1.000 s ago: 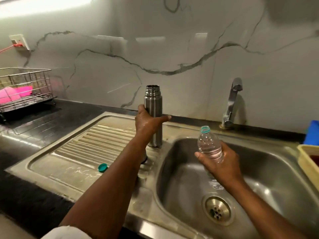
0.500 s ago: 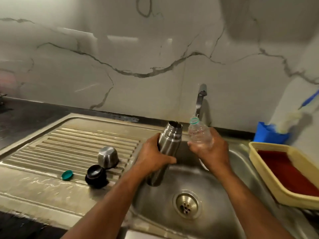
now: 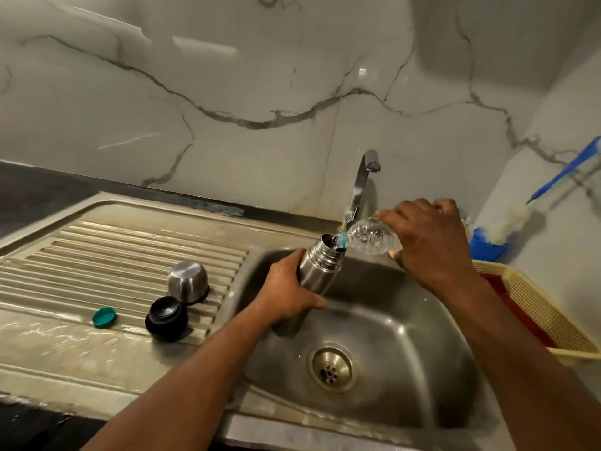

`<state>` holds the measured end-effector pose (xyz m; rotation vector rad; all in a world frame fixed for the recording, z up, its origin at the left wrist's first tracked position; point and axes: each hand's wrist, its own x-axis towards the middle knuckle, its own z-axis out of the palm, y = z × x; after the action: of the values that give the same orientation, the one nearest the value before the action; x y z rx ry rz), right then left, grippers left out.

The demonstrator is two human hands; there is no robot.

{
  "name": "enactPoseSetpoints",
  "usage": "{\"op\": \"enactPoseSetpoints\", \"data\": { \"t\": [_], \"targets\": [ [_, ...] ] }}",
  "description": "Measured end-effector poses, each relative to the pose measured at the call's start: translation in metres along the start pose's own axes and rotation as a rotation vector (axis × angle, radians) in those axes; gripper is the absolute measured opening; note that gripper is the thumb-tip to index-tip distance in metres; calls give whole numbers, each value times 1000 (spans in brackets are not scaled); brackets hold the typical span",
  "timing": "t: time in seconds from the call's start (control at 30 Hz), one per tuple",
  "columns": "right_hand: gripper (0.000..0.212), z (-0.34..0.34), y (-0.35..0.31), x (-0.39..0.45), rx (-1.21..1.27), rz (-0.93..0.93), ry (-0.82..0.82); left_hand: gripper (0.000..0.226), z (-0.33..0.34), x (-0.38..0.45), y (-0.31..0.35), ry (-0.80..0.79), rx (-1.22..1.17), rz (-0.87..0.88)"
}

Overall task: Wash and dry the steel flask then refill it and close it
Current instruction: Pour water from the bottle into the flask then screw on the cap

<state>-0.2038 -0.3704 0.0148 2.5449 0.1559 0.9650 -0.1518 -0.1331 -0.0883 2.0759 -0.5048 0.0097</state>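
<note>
1. The left hand was curled round the body of the steel flask, holding it tilted over the left part of the sink basin, its open mouth pointing up and to the right.
2. The right hand gripped a clear plastic bottle from above, fingers wrapped over its body; the bottle lay almost level, its teal-ringed neck at the flask's mouth.
3. On the ribbed drainboard, near its edge by the basin, stood an upturned steel cup; just in front of it, toward the near edge, lay a black stopper.
4. A small teal cap lay left of the stopper, apart from it.
5. The tap rose at the back edge of the sink, behind the bottle.
6. A yellow basket with red contents sat at the right edge of the sink; behind it, in the corner, a blue holder carried a blue-handled brush.
</note>
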Motion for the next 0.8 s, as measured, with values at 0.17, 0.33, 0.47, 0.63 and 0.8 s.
{"op": "enactPoseSetpoints", "data": {
  "t": [0.17,0.33,0.47,0.63,0.8],
  "targets": [
    [63,-21,5,23,-69,-151,75,76,1,0,3,50,-107,-18],
    [51,-34,7,38,-114,-260,117,78,2,3,2,81,-152,-25],
    [56,-44,8,44,-145,-304,94,78,2,4,1,85,-165,-24],
    [60,-50,8,49,-188,-341,60,76,3,3,2,74,-162,-19],
    [61,-61,10,58,-225,-386,56,76,5,4,0,73,-157,-15]
  ]
}}
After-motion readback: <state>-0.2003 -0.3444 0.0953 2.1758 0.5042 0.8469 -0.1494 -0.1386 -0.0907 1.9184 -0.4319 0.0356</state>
